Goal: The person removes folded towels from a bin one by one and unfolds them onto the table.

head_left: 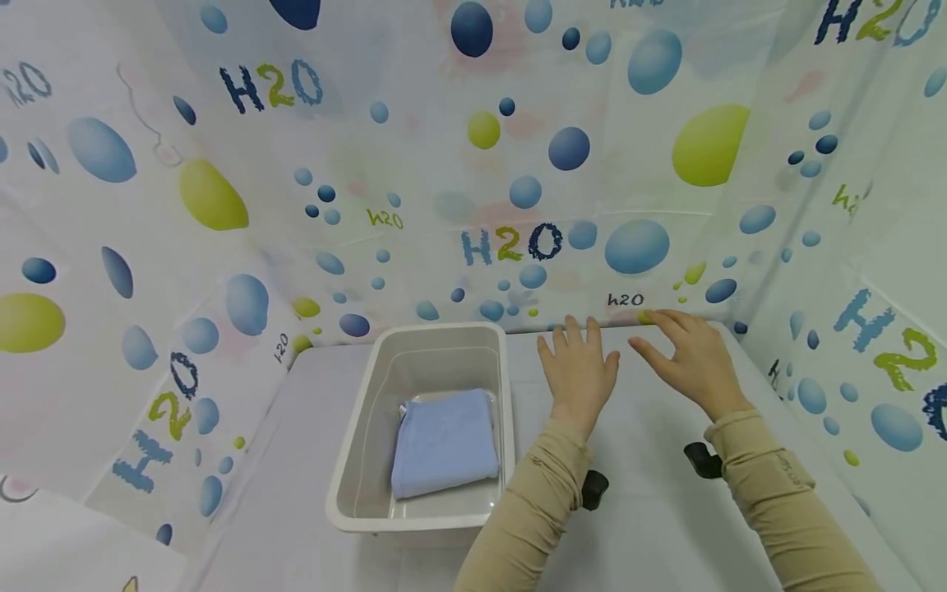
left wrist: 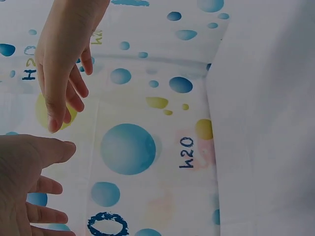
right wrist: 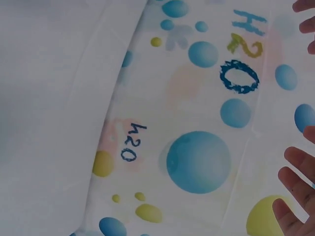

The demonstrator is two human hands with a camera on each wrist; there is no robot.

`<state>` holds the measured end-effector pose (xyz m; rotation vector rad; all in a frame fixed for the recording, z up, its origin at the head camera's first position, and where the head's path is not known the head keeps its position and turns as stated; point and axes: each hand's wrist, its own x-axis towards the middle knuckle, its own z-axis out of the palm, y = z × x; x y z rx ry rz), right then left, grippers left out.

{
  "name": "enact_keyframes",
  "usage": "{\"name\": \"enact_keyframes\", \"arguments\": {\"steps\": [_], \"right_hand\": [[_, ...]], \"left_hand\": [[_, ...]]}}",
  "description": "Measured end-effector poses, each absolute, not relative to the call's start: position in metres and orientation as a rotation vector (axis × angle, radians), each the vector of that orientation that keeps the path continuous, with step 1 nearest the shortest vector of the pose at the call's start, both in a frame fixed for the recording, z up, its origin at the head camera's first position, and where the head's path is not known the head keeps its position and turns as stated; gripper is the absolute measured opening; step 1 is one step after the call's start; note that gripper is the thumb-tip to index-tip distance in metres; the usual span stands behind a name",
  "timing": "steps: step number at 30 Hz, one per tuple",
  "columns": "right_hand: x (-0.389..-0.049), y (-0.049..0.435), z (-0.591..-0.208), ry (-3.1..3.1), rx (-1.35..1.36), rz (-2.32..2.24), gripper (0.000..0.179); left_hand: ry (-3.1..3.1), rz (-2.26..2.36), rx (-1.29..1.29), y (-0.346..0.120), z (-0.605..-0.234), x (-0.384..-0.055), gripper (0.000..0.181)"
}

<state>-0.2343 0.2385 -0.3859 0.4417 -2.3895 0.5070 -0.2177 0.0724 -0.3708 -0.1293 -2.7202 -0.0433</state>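
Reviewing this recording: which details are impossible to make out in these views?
Head: the tub floor beneath the blue cloth, hidden by the cloth.
Head: the tub's near right corner, partly covered by the left sleeve.
Head: the full black object, partly behind that sleeve.
Left wrist: part of the left hand, cut off by the left edge.
Right wrist: much of the right hand, beyond the right edge.

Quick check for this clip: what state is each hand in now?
Left hand: open, fingers spread, holding nothing.
Right hand: open, holding nothing.
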Motion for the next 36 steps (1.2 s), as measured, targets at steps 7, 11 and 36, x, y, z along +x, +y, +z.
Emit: {"name": "enact_keyframes", "arguments": {"steps": [7, 11, 36], "right_hand": [[-0.236, 0.226, -0.382, -2.364, 0.484, 0.531, 0.049], [-0.238, 0.221, -0.380, -2.359, 0.493, 0.548, 0.050], [-0.239, 0.148, -0.376, -2.403, 0.598, 0.683, 0.049]], "left_hand": [[-2.730, -0.080, -0.117, 0.063, -0.362, -0.217, 0.056], [-2.743, -0.084, -0.099, 0.057, -0.359, -0.216, 0.057], [-2.667, -0.231, 0.054, -0.033, -0.359, -0.190, 0.061]]}}
